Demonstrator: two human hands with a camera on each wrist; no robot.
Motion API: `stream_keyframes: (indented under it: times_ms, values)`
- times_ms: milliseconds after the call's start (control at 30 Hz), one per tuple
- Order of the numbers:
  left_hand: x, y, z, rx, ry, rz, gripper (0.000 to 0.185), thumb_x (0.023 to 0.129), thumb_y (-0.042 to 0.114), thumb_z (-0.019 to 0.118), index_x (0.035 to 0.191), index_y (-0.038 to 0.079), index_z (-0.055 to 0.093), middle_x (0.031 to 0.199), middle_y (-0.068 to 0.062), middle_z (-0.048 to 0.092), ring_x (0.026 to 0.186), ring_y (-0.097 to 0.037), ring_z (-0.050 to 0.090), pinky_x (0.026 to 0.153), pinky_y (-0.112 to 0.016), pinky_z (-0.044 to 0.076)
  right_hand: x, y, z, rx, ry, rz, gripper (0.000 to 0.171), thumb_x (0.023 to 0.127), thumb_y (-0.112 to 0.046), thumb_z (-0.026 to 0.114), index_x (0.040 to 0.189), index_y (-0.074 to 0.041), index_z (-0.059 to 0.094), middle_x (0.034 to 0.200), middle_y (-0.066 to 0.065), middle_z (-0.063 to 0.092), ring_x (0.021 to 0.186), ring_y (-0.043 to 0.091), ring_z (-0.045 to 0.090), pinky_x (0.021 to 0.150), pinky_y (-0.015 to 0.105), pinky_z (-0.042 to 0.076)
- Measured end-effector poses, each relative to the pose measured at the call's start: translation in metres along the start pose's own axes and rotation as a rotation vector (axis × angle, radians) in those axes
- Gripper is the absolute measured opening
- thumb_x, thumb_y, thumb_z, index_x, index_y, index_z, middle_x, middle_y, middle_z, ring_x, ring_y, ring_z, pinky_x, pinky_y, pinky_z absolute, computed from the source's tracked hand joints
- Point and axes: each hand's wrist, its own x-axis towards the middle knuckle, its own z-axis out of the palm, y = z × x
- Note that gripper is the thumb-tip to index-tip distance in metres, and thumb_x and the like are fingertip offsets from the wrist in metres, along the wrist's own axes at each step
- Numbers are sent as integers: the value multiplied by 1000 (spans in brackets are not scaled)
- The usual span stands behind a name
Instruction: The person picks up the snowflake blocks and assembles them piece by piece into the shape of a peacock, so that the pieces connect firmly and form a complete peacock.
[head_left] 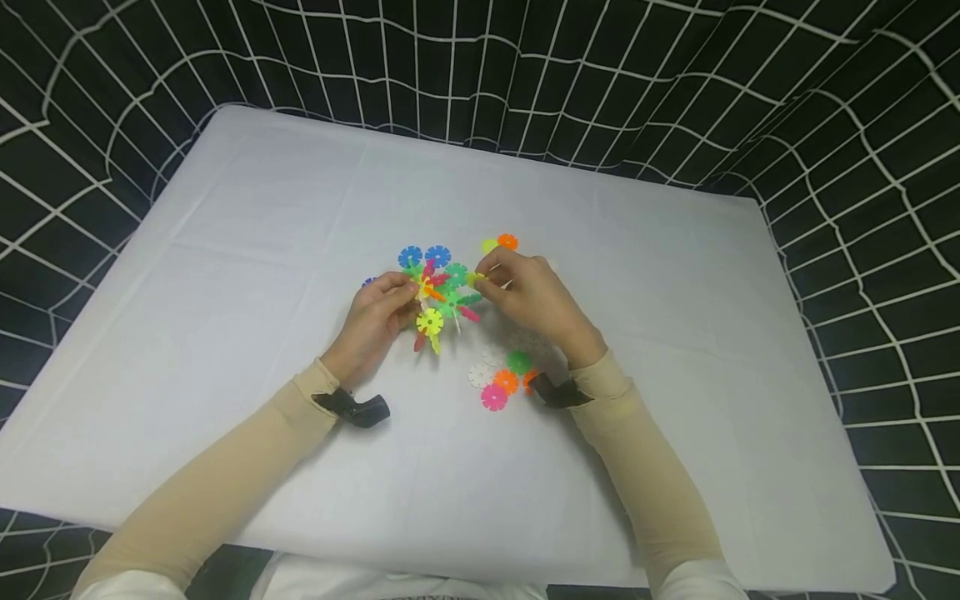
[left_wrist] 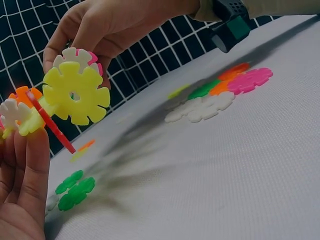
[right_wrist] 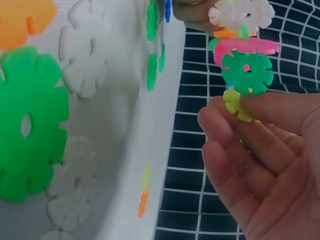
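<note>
Cluster of notched discs [head_left: 452, 305] held up over a white table [head_left: 300, 208]

The cluster, many-coloured plastic discs slotted together at various angles, is raised just above the middle of the table. In the head view, one yellow disc [head_left: 430, 322] faces the camera at the cluster's 7 o'clock.

Taking the cluster as the clock's centre, the left hand [head_left: 372, 323] is between 8 and 9, its thumb and fingers pinching that edge. The right hand [head_left: 531, 292] is at 3, thumb and fingers clamped on a small yellow piece [head_left: 476, 279] at the cluster's 2 o'clock. In the right wrist view this piece overlaps a green disc; I cannot tell whether it is slotted in.

Two blue discs [head_left: 438, 256] show between 11 and 12; whether they touch the cluster is unclear. Towards 1, just beyond the right hand, an orange disc [head_left: 507, 242] is beside a yellow-green one [head_left: 489, 246].

Near 5 o'clock lies a loose group: a pink disc [head_left: 494, 397], orange discs [head_left: 506, 382], a green disc [head_left: 518, 362] and white discs [head_left: 481, 375]. The black camera on the right wrist [head_left: 553, 390] partly hides one of the orange ones.

Beige sleeves [head_left: 262, 442] cover both forearms. Beyond the table, towards 12, hangs a dark backdrop with a white grid [head_left: 420, 92].
</note>
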Motion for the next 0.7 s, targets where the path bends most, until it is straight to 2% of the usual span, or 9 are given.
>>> stream_keyframes:
  times_ms: [100,167,367,500,600,700]
  values:
    - [0,0,0,-5,3,-1,4,104,10,53,108,9,54,98,1,53,87,-12,54,79,-20,52,0,1,0,33,-13,-8,19,97,-22,69,113,-12,66,104,8,78,94,24,72,84,39,58]
    - [0,0,0,-10,-2,-2,4,104,10,53,108,9,54,97,2,54,86,-11,54,78,-20,51,0,4,-1,96,-40,-14,20,96,-22,70,113,-12,67,106,6,77,96,22,71,86,38,59]
    - [-1,1,-1,-30,-47,-26,10,106,10,48,112,7,55,101,1,56,90,-11,56,81,-20,52,0,16,-3,454,-169,-55,27,94,-14,72,120,-7,65,118,17,69,104,21,69,91,38,59]
    - [-1,2,-1,-45,-102,-69,14,106,10,46,116,4,55,108,-1,58,98,-12,59,88,-19,54,1,24,-2,658,-236,-58,43,95,-9,70,135,-8,54,130,15,61,109,26,67,90,39,60]
    - [-1,3,-2,-46,-148,-105,24,106,10,47,127,0,52,119,-4,59,107,-13,61,94,-21,55,1,29,0,753,-297,-52,53,96,-10,66,146,-15,48,143,8,56,119,28,64,98,41,57]
    - [-2,3,-3,-55,-197,-133,37,106,10,47,140,-4,45,129,-7,57,115,-14,62,100,-24,54,1,33,2,792,-349,-47,53,97,-14,64,147,-19,50,149,3,53,132,25,57,111,42,49]
